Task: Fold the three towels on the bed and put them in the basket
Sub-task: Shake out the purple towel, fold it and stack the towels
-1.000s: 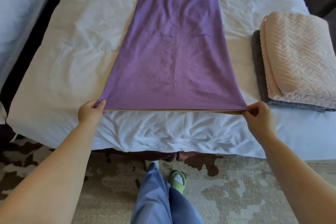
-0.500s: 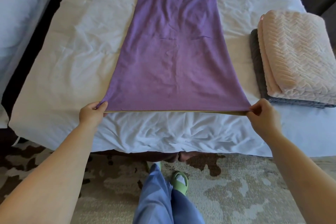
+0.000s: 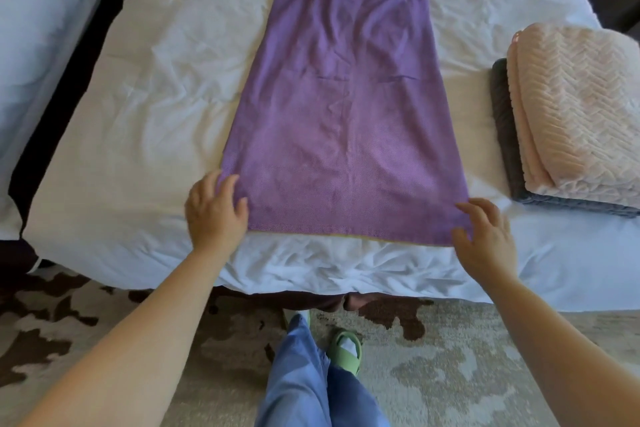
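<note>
Our left hand [image 3: 214, 210] lies at lower centre-left of the frame, fingers spread and loosely curved, resting on the near left corner of the purple towel [image 3: 341, 121]; it grips nothing. Our right hand [image 3: 485, 236] is at lower centre-right, fingers spread likewise, palm down over the near right corner of the same towel; nothing is pinched there either.

The purple towel lies flat on the bed [image 3: 145, 107], a long strip running from the near edge up toward the top centre of the frame. A thin yellow edge shows along its near hem. Faint crease lines cross it about midway up. At its far end a small flap stands out of line.

At the right of the frame a folded pink towel [image 3: 581, 114] with a chevron texture sits on top of a folded dark grey towel [image 3: 504, 121]; the pair rests on the bed, apart from the purple towel.

The white sheet is wrinkled throughout. Below the bed edge we see a patterned rug [image 3: 450, 367], blue trousers [image 3: 304, 381] and a green slipper [image 3: 346, 350] at bottom centre.
</note>
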The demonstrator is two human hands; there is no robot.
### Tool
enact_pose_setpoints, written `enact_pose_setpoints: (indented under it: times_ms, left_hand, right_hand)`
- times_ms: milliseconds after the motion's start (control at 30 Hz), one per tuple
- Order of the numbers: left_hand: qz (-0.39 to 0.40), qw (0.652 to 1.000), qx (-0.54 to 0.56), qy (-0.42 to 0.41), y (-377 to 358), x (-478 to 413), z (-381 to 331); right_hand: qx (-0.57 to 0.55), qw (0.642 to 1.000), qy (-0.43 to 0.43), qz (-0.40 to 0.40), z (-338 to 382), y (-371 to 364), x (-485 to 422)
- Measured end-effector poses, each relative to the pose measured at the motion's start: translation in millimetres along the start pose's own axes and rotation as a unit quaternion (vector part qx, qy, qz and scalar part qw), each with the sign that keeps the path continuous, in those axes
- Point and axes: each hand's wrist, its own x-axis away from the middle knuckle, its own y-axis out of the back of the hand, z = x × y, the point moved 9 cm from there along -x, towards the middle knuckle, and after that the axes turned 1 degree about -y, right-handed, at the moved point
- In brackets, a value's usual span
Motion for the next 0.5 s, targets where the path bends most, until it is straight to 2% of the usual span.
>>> enact_pose_setpoints:
  times_ms: [67,133,200,267,367,433,500]
  left_hand:
    - [0.02,0.995,0.013,-0.101,-13,-11,-45]
    - [0.083,0.985,-0.004,-0.152,-42,-20,-76]
    - [0.158,0.975,-0.048,-0.151,-79,-21,-75]
    - [0.198,0.967,-0.096,-0.127,-102,-14,-48]
    - [0.206,0.963,-0.12,-0.129,-104,-7,-19]
    - [0.186,0.969,-0.11,-0.116,-92,-16,-21]
    - [0.134,0.981,-0.079,-0.112,-79,-40,-41]
  right_hand:
    - [-0.004,0.998,0.054,0.032,35,-19,-15]
    - [0.023,0.994,0.082,0.072,59,-48,-33]
    - [0.068,0.989,0.084,0.105,58,-79,-43]
    - [0.119,0.984,0.067,0.117,36,-99,-41]
    - [0.131,0.988,-0.002,0.087,0,-91,-36]
    - [0.121,0.99,-0.034,0.06,2,-78,-43]
    - [0.09,0.996,-0.002,0.016,36,-68,-63]
